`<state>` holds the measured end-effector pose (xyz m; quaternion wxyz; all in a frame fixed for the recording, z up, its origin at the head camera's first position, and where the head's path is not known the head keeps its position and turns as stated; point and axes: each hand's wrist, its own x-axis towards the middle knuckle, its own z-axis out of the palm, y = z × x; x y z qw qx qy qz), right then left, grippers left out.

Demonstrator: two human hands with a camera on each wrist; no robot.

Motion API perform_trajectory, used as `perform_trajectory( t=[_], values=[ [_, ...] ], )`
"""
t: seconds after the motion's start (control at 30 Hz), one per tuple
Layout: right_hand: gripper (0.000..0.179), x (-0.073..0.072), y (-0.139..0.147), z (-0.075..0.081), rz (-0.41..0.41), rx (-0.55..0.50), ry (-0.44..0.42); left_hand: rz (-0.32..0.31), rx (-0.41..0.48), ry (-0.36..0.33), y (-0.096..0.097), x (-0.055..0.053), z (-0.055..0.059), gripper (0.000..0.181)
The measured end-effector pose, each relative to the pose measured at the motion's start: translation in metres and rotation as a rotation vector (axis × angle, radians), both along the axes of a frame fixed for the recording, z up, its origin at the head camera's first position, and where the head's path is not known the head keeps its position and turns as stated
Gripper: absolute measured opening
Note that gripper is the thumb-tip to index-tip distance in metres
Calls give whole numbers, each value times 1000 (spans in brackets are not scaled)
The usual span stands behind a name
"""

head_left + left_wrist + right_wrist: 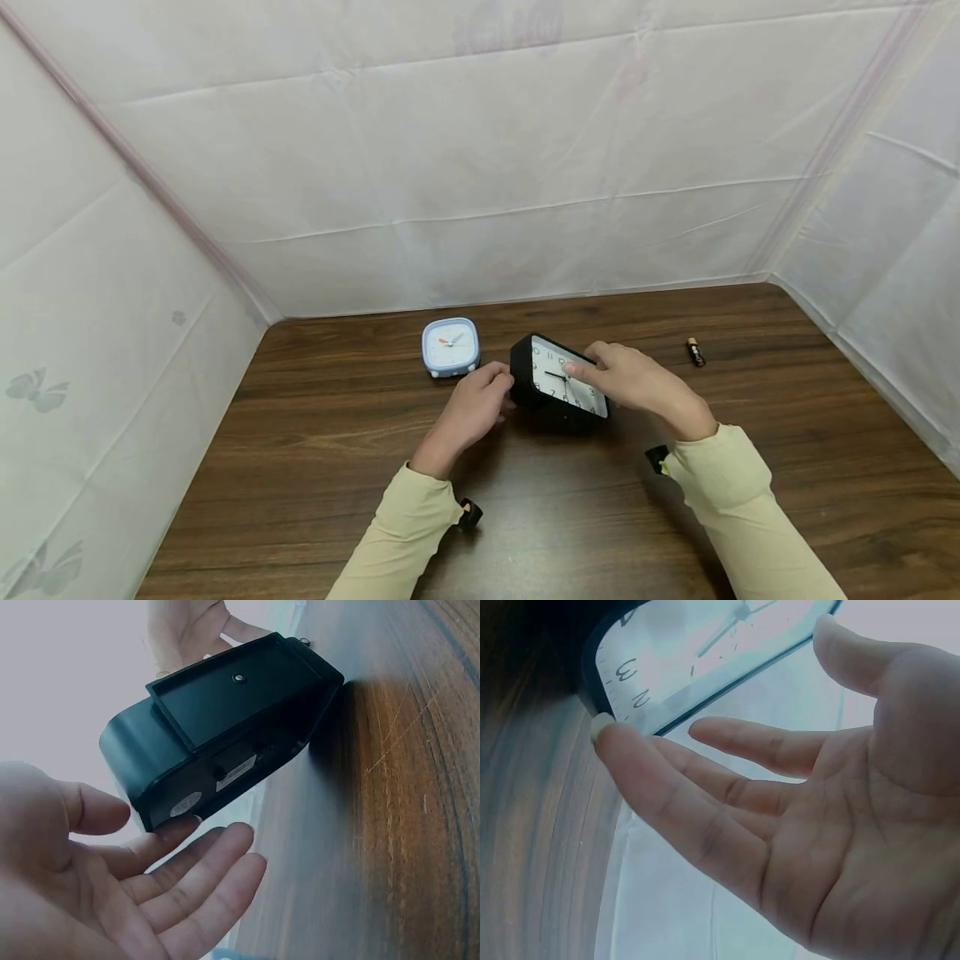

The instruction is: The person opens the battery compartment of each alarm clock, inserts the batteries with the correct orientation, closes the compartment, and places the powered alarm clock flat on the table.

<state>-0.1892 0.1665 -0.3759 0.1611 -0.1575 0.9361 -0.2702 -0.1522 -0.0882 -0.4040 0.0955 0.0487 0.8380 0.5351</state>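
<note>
A black square alarm clock (pixel 567 383) with a white numbered face leans back over the table, its lower edge near the wood. My left hand (pixel 472 402) holds its left side; the left wrist view shows thumb and index finger at the corner, the other fingers (pixel 214 900) loosely extended. From the right, my right hand (pixel 637 382) grips the clock, thumb over the face's edge and fingers partly hidden behind. A dark recessed panel with a small screw and pale stickers shows on the clock's underside and back (pixel 232 697) in the left wrist view.
A small light-blue alarm clock (pixel 451 346) stands left of the black one, near the back. A black battery with a copper-coloured end (pixel 696 352) lies at the right. White sheeting (pixel 480 183) walls the dark wooden table (pixel 315 450) at the back and sides.
</note>
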Motion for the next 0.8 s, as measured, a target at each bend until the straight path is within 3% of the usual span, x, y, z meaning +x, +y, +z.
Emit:
perform_trajectory(
  t=[0.13, 0.33, 0.47, 0.8],
  values=[
    [81, 0, -1, 0, 2, -3, -12, -2, 40, 0, 1, 0, -1, 37],
    [86, 2, -2, 2, -54, -82, -102, -51, 39, 24, 0, -2, -1, 35],
    [86, 5, -2, 3, -82, -128, -115, -84, 71, 22, -1, -2, -2, 28],
    [90, 11, -7, 6, -114, -200, -158, -177, 82, 10, 3, -2, -5, 40]
  ],
)
